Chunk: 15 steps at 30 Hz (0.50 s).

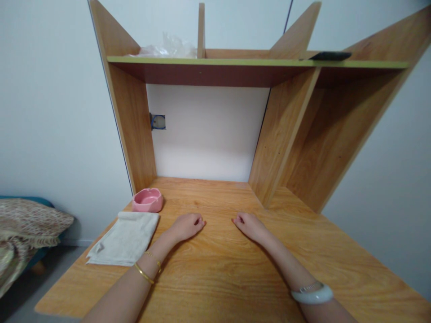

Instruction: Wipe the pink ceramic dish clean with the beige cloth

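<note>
My left hand (187,225) rests on the wooden desk (215,278) with its fingers curled under, nothing visible in it. My right hand (248,224) lies a short way to its right, fingers also curled, knuckles on the wood. The two hands face each other without touching. A folded white cloth (125,238) lies just left of my left hand. Behind the cloth stands a pink ashtray (147,200). Gold bangles circle my left wrist and a pale bangle my right.
The desk has a wooden hutch with an upper shelf (256,63), upright dividers and a white back panel. Clear plastic (168,48) and a dark flat object (330,55) lie on the shelf. A bed with a patterned blanket (23,229) stands at the left.
</note>
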### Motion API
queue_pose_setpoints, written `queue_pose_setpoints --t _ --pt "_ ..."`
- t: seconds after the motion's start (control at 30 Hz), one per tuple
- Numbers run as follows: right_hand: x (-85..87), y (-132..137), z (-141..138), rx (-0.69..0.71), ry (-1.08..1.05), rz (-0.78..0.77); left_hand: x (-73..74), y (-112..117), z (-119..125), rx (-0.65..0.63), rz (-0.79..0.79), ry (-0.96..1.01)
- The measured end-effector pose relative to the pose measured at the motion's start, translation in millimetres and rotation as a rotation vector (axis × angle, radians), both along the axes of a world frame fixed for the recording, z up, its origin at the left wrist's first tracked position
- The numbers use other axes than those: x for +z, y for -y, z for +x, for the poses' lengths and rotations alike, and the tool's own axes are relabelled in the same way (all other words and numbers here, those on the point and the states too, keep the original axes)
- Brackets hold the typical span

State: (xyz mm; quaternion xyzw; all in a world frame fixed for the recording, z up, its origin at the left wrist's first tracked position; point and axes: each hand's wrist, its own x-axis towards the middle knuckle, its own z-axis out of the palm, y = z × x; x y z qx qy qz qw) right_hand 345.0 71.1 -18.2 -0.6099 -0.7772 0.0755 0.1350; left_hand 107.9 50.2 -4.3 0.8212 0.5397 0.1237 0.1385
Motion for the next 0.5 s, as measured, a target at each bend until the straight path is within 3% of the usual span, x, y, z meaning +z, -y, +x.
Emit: queue_pose_setpoints --t 0.5 --pt "-1.0 0.1 0.0 0.002 -0.003 0.005 0.1 -0.5 0.2 0.002 -0.014 -0.004"
